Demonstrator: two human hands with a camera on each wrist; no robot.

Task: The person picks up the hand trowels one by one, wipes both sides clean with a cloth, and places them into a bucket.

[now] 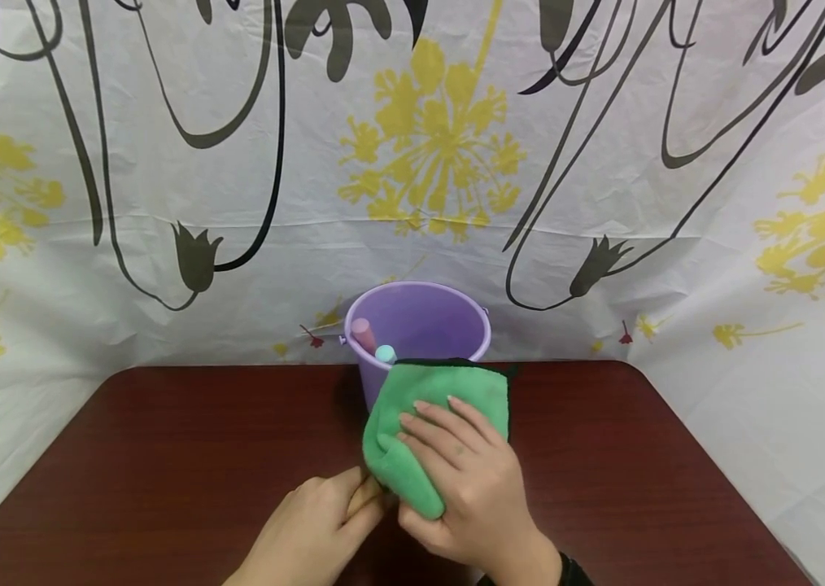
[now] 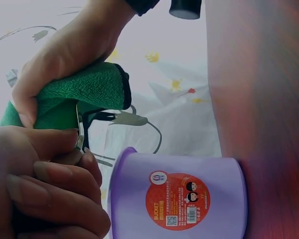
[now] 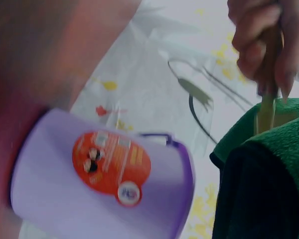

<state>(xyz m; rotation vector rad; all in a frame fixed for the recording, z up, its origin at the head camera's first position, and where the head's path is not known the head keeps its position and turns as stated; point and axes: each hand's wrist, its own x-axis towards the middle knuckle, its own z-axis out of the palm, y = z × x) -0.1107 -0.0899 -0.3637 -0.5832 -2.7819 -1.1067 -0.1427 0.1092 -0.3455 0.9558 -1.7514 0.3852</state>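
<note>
My left hand (image 1: 310, 521) grips the wooden handle (image 3: 272, 57) of a slim tool. Beyond the handle, a shiny metal part (image 2: 80, 130) runs into the folds of a green cloth (image 1: 484, 395) with black edging, which hides its end, so I cannot tell the tool's exact kind. My right hand (image 1: 467, 480) holds the folded cloth around that metal part, its fingers lying over the top. Just behind the cloth stands a purple bucket (image 1: 438, 313). A pink rod-like end (image 1: 364, 334) and a light turquoise one (image 1: 386, 354) show inside its left rim.
The bucket stands upright near the far edge of a dark red-brown table (image 1: 185, 456); a red round label (image 2: 177, 201) is on its front. Close behind hangs a white cloth backdrop (image 1: 310, 244) with yellow and grey flowers. A dark cylinder (image 2: 185, 9) shows in the left wrist view.
</note>
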